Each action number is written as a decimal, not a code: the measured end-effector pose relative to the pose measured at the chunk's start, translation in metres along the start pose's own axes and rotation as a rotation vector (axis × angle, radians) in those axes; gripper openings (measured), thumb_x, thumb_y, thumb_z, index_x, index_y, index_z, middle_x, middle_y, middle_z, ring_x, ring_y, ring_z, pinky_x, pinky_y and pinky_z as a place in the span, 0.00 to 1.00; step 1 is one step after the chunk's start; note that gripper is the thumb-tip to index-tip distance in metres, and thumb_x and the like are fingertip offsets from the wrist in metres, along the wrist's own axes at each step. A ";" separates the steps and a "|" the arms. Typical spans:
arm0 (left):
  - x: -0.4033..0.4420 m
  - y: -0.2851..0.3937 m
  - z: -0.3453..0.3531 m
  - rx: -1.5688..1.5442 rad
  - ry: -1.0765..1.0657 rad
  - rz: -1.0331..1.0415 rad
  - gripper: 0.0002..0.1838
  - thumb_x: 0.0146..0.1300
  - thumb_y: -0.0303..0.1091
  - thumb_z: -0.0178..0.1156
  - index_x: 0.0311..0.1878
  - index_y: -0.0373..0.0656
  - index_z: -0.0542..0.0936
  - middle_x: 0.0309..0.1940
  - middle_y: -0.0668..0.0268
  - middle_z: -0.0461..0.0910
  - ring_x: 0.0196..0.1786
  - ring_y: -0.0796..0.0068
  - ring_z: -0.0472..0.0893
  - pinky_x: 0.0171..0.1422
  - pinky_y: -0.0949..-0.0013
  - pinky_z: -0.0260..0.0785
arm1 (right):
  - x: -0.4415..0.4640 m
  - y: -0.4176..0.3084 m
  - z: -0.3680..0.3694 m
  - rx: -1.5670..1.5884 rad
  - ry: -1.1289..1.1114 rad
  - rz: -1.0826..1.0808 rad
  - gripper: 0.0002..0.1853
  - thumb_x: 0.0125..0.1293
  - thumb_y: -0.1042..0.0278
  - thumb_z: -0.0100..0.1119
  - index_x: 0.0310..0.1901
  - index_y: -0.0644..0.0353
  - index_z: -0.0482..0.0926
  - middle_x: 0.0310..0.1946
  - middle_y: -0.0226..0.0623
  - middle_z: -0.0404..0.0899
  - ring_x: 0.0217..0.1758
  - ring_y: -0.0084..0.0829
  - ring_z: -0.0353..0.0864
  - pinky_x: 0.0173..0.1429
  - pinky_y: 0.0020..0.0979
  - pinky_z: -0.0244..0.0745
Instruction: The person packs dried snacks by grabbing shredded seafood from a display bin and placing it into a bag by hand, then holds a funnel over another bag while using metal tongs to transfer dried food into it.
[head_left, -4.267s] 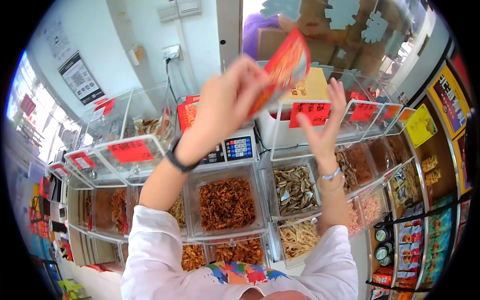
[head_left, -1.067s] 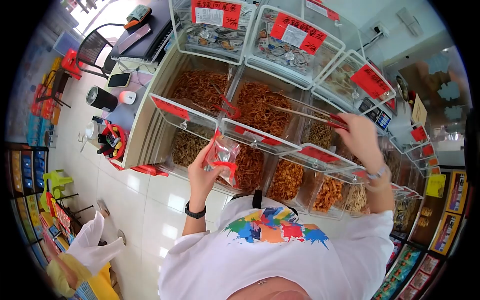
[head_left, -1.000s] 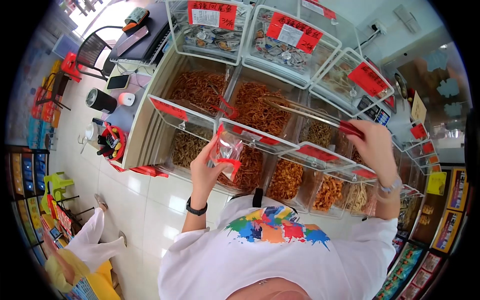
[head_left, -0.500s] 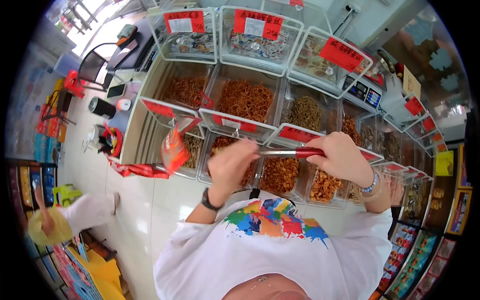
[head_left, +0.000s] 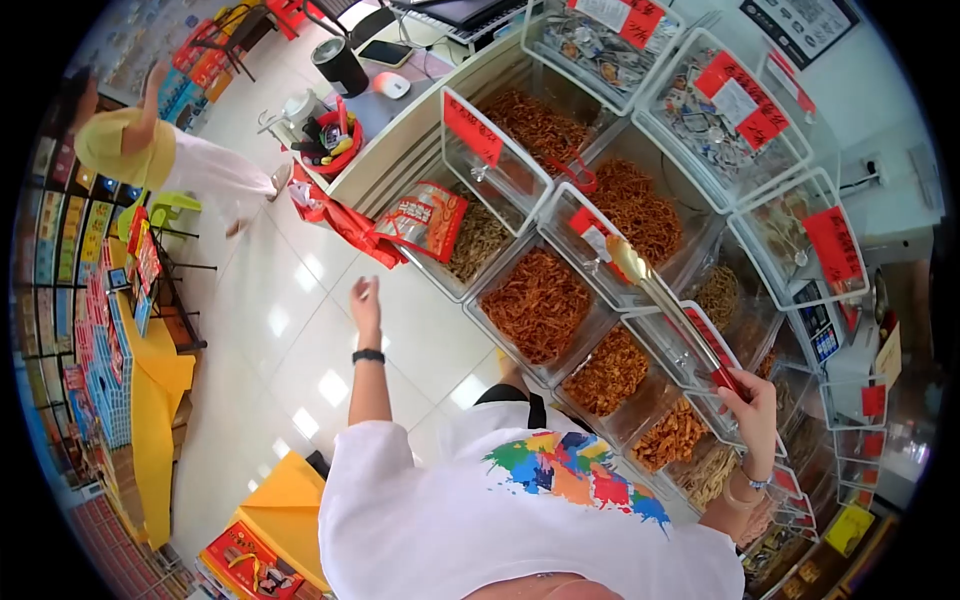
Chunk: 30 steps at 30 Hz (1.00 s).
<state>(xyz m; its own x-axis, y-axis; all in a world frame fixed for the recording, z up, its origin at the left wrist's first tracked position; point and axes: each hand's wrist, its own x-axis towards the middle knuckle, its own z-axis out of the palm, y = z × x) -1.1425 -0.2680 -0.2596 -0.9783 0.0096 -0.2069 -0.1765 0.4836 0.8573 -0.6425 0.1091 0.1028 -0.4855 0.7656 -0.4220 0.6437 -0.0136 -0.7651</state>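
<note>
My right hand point(head_left: 748, 405) grips the red handle end of metal tongs point(head_left: 682, 318). Their gold-coloured tips point up and left, over a clear bin lid with a red label point(head_left: 597, 232). My left hand point(head_left: 366, 306) hangs over the tiled floor, holding nothing, its fingers loosely apart. Up and right of it, a red and white snack packet point(head_left: 428, 220) lies on a bin of brownish shreds point(head_left: 478, 238). Closer to my body are bins of reddish shreds point(head_left: 537, 305) and orange-brown pieces point(head_left: 606, 372).
A red bag point(head_left: 345, 218) hangs at the counter's corner. Behind it stand a red basket of pens point(head_left: 338, 150) and a black cup point(head_left: 340, 68). A digital scale point(head_left: 818, 325) sits at right. Another person in a yellow top point(head_left: 125, 148) walks near the shelves.
My view has turned left. My left hand has left the tongs and dropped toward the floor side. The tongs now point up and left in my right hand.
</note>
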 end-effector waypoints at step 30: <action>-0.203 0.304 0.065 -0.262 -1.613 0.319 0.22 0.66 0.21 0.61 0.63 0.36 0.71 0.52 0.67 0.81 0.52 0.79 0.80 0.57 0.72 0.75 | 0.039 -0.011 0.083 0.774 -0.379 -0.041 0.17 0.64 0.76 0.61 0.53 0.65 0.70 0.36 0.39 0.79 0.18 0.15 0.66 0.21 0.20 0.60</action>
<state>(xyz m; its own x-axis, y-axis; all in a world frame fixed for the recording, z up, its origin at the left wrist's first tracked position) -0.9901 -0.0662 0.0125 0.1030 0.9876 -0.1183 -0.1801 0.1354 0.9743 -0.7176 0.0856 0.0550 -0.7528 0.5105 -0.4156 0.1042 -0.5310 -0.8410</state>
